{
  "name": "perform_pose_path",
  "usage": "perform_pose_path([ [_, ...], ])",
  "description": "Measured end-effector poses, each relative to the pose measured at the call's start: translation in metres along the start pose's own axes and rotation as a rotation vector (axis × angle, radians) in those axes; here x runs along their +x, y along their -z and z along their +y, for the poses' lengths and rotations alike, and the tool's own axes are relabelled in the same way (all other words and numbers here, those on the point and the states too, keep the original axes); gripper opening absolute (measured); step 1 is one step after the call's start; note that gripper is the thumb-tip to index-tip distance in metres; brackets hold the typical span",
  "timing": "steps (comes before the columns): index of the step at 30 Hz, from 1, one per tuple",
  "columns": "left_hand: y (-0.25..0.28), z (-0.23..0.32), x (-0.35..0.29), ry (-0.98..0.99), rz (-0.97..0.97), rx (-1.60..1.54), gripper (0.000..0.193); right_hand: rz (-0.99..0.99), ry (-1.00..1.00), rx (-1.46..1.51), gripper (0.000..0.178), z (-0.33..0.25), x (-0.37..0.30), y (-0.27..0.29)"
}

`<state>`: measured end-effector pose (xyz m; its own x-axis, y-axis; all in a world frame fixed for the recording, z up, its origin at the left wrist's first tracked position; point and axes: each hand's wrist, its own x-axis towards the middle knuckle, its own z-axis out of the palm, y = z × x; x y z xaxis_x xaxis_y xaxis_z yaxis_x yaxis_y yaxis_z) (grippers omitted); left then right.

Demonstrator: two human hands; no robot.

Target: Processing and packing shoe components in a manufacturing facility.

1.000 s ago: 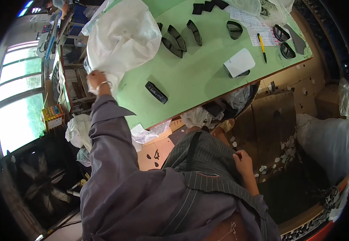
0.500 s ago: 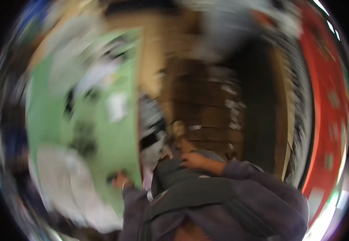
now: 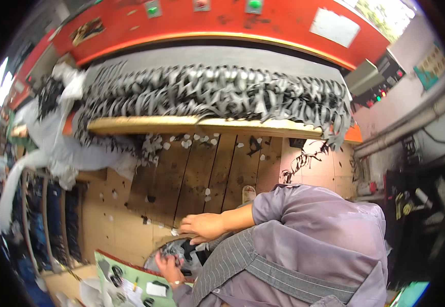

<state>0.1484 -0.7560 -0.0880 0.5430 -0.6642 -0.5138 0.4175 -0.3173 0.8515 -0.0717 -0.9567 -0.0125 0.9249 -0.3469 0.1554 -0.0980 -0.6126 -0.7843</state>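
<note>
My left hand [image 3: 169,269] is low in the view, at the mouth of a clear plastic bag [image 3: 194,263] with grey and black pieces in it. Its fingers look apart, with no held thing visible between them. Just above the bag, my right hand [image 3: 203,226] reaches leftward, fingers loosely stretched and holding nothing that I can see. Part of the bag is hidden by my arms and apron. Beside my left hand lies a green table [image 3: 163,301], carrying scissors [image 3: 116,276] and a white card [image 3: 156,289].
A red machine [image 3: 278,33] with round buttons spans the far side. Before it, grey-and-black cut strips [image 3: 217,92] pile up behind a wooden rail [image 3: 207,125]. White scraps dot the brown floor boards [image 3: 197,179]. A metal rack [image 3: 46,220] stands left; white sheeting [image 3: 53,138] hangs above it.
My view has swung right, from the green table to the red machine. My left hand has left the table, where it touched a small dark thing, and is at the bag.
</note>
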Motion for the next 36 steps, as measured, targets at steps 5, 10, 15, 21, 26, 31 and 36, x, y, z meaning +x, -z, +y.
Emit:
perform_pose_path([
  [5, -0.25, 0.115, 0.027, -0.769, -0.665, 0.897, 0.038, 0.325, -0.017, -0.324, 0.075, 0.011, -0.066, 0.131],
  [10, -0.439, 0.132, -0.005, -1.186, -0.957, 0.901, 0.035, 0.579, -0.209, -0.466, 0.068, 0.051, -0.175, 0.239],
  [15, -0.558, 0.118, -0.015, -1.244, -0.92, 0.723, 0.04, 0.889, -0.458, -0.667, 0.048, 0.069, -0.297, 0.33],
  [21, -0.614, 0.107, 0.023, -1.293, -0.936, 0.818, 0.047, 0.966, -0.737, -0.681, 0.037, 0.073, -0.358, 0.365],
  [26, -0.628, 0.083, 0.047, -1.302, -1.132, 0.933, 0.046, 0.815, -0.616, -0.707, 0.035, 0.081, -0.327, 0.369],
  [31, -0.622, 0.082, 0.05, -1.257, -1.107, 0.953, 0.046, 0.927, -0.779, -0.855, 0.033, 0.082, -0.353, 0.406],
  [36, -0.626, 0.088, 0.058, -1.215, -1.198, 0.916, 0.05, 1.2, -0.945, -0.887, 0.034, 0.084, -0.454, 0.451],
])
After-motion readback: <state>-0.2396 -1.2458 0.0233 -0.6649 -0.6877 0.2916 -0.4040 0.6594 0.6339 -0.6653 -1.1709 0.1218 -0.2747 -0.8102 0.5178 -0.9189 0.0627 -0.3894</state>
